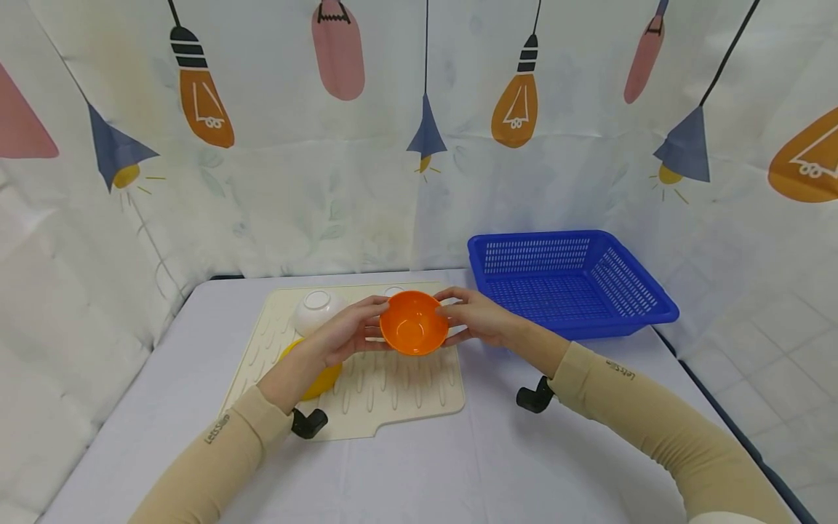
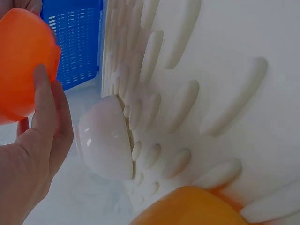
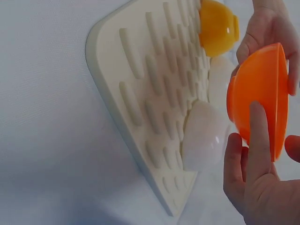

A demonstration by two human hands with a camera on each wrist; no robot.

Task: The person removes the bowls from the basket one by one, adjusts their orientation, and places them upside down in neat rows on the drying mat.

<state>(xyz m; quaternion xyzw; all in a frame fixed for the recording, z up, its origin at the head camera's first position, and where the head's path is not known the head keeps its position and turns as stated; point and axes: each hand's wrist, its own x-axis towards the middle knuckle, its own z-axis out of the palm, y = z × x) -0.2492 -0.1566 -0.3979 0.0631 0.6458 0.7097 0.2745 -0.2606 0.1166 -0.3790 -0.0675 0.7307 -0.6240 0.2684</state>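
Both hands hold an orange bowl [image 1: 414, 331] above the front of a cream ridged drying mat, its inside tilted toward the head camera. My left hand [image 1: 350, 327] grips its left side, and my right hand [image 1: 474, 314] grips the right side. In the right wrist view, fingers [image 3: 259, 140] of the right hand lie along the bowl's outer wall. Upside down on the mat [image 1: 399, 393] are a white bowl [image 1: 314, 309] and a yellow bowl [image 1: 324, 382], the latter partly hidden by the left forearm. Behind the orange bowl, another white bowl [image 3: 204, 136] is mostly hidden in the head view.
A blue perforated basket [image 1: 569, 313] stands at the back right of the white-covered table [image 1: 458, 466]. Behind the table hangs a white curtain [image 1: 366, 211] printed with lamps. A dark camera mount [image 1: 535, 395] sticks out at the right wrist.
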